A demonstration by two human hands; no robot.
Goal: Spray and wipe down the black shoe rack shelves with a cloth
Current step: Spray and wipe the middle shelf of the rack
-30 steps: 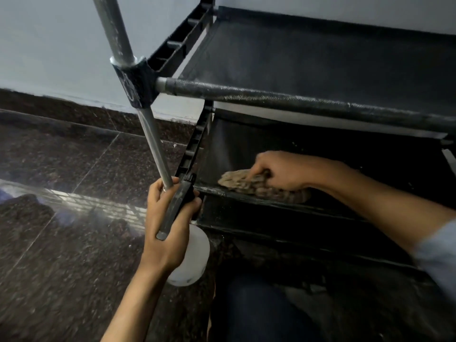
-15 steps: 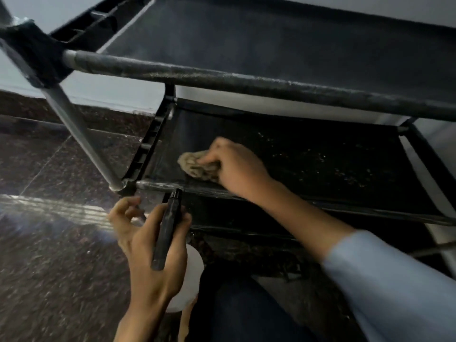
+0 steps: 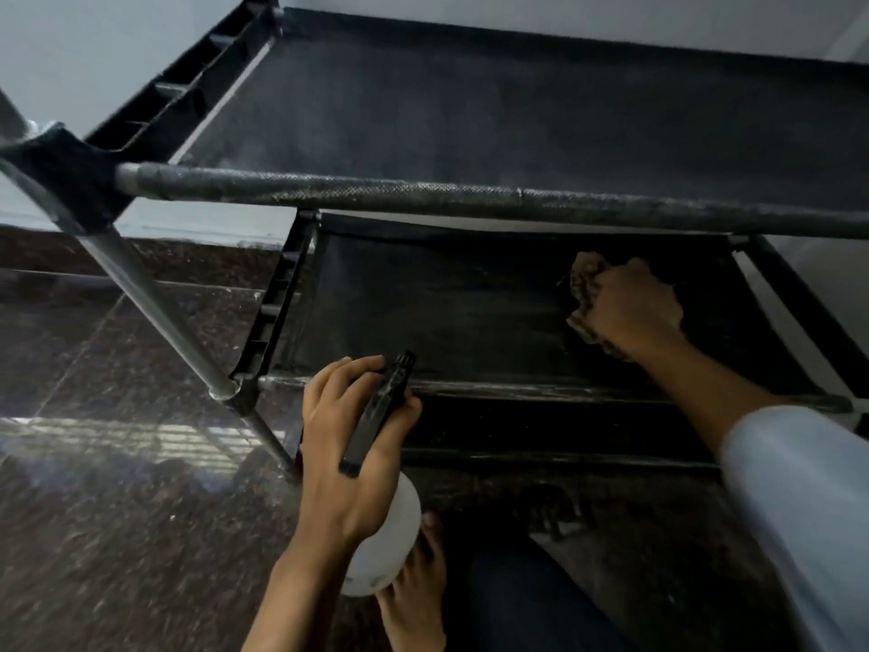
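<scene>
The black shoe rack has an upper fabric shelf (image 3: 517, 115) and a lower shelf (image 3: 446, 312) beneath a dusty front bar (image 3: 470, 195). My right hand (image 3: 630, 308) grips a crumpled brownish cloth (image 3: 583, 284) and presses it on the right part of the lower shelf. My left hand (image 3: 348, 444) holds a white spray bottle (image 3: 390, 538) with a black spray head (image 3: 381, 411), just in front of the lower shelf's front bar, nozzle pointing toward the shelf.
A dark speckled stone floor (image 3: 117, 510) lies to the left and below. A silver rack leg (image 3: 155, 303) slants down at the left. A pale wall (image 3: 94, 63) stands behind. My bare foot (image 3: 414, 585) and dark trouser leg (image 3: 526, 600) are at the bottom.
My right hand has slid the cloth from the lower shelf's front left corner across to its right side. The view has shifted right; my left hand still holds the bottle near the front bar.
</scene>
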